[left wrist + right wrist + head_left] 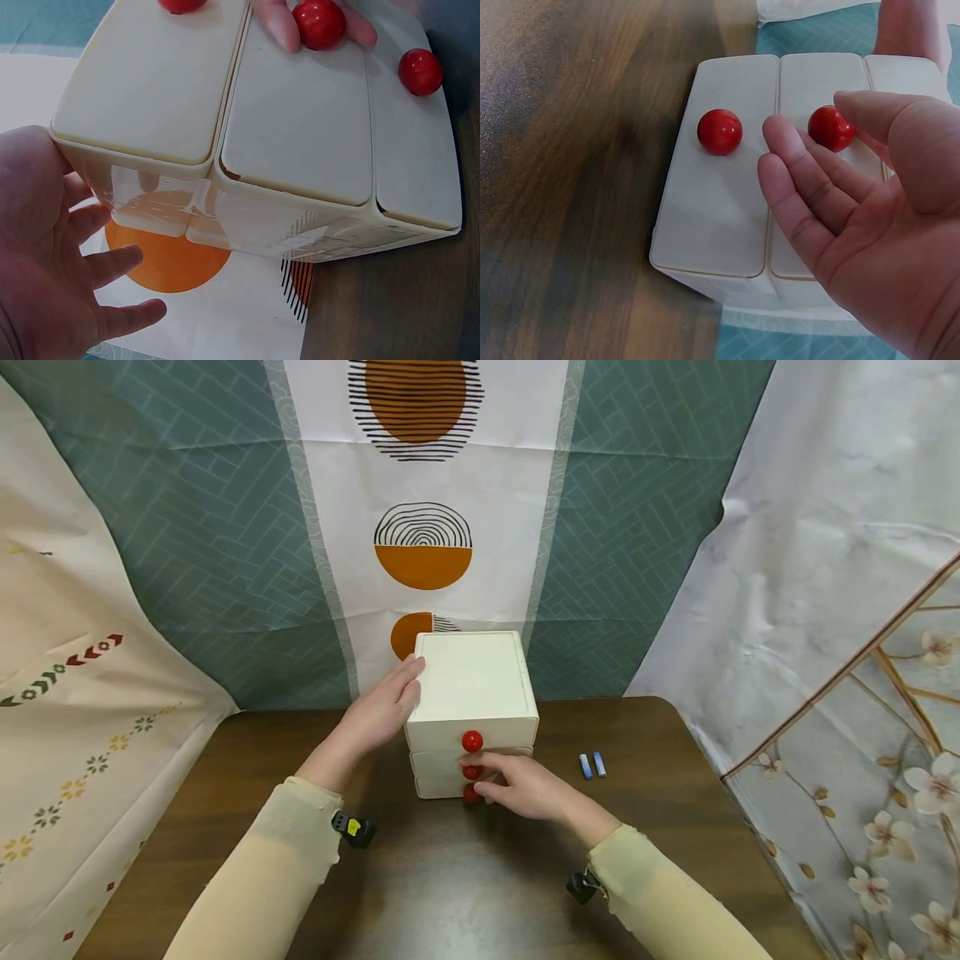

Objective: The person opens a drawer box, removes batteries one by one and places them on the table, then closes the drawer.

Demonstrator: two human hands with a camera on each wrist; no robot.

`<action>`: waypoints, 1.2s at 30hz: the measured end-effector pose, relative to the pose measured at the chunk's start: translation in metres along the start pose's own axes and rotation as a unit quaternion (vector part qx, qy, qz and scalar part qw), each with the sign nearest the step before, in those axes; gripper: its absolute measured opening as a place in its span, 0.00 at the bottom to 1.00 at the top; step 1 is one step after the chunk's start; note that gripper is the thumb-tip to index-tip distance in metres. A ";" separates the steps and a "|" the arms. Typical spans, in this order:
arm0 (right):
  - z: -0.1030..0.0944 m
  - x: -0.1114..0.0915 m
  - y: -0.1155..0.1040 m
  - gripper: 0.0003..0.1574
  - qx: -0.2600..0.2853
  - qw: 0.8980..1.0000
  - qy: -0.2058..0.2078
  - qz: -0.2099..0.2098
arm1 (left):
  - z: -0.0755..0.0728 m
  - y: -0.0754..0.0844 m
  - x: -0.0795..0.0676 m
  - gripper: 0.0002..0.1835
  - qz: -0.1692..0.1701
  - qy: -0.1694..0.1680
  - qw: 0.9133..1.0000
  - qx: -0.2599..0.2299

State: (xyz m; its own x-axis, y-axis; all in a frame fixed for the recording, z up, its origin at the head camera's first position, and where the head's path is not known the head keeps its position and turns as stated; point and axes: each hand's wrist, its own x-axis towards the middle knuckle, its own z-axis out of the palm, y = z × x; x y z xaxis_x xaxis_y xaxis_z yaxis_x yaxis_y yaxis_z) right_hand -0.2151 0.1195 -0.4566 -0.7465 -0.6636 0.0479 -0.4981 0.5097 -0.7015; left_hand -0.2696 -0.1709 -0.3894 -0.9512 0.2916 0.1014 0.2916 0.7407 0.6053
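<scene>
A small cream drawer box (474, 677) with three stacked drawers stands on the table, each drawer front bearing a round red knob. My right hand (521, 785) is at the middle drawer, its thumb and fingers on either side of the middle red knob (319, 24). The top knob (472, 741) and the bottom knob (720, 132) are free of the fingers. My left hand (382, 703) rests against the box's upper left edge; in the left wrist view its fingers (112, 266) are spread along the side. All three drawers look closed.
Two small blue-and-white batteries (592, 766) lie on the brown wooden table (442, 877), right of the box. A patterned cloth (630, 527) hangs behind the table, with a cream cloth on the left and a floral one (847, 710) on the right.
</scene>
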 end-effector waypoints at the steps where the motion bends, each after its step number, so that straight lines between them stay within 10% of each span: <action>1: 0.000 0.000 0.000 0.28 -0.001 1.000 0.000 0.001 | 0.000 0.000 0.000 0.34 0.001 0.000 1.000 0.000; 36: 0.007 0.001 -0.002 0.27 0.041 0.999 0.006 -0.006 | -0.002 0.002 -0.004 0.33 0.008 0.016 1.000 0.007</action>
State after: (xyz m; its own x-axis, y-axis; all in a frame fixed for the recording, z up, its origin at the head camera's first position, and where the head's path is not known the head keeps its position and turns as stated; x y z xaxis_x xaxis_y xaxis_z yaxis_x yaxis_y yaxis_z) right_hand -0.2116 0.1143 -0.4606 -0.7460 -0.6627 0.0658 -0.4707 0.4548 -0.7560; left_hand -0.2649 -0.1716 -0.3869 -0.9489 0.2847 0.1361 0.3082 0.7440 0.5928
